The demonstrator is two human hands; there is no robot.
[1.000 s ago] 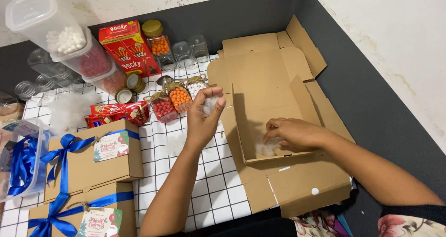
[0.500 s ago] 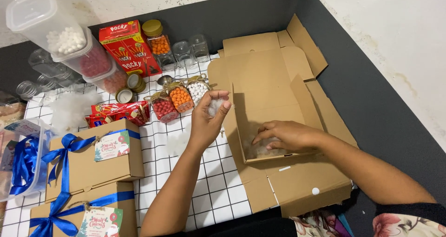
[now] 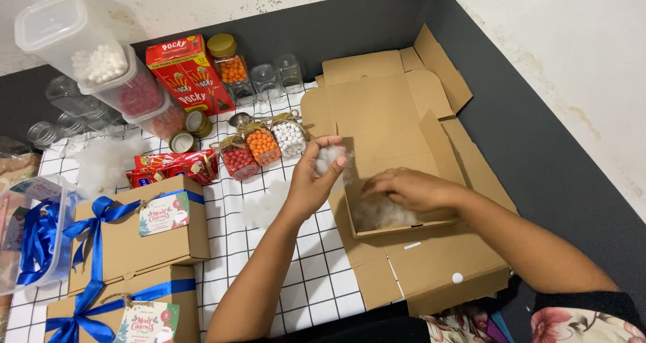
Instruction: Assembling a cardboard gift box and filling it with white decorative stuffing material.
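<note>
- left hand (image 3: 315,175) pinches a white fluff tuft (image 3: 330,157) over the box (image 3: 404,134) edge.
- right hand (image 3: 412,188), fingers flat, presses fluff (image 3: 377,213) inside the box.
- step looks like padding the box; next calls for laying the tuft in a bare spot.

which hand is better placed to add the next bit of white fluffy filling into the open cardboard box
Left. The left hand already pinches a tuft of white fluffy filling beside the open brown cardboard box, while the right hand lies flat on filling inside.
</note>
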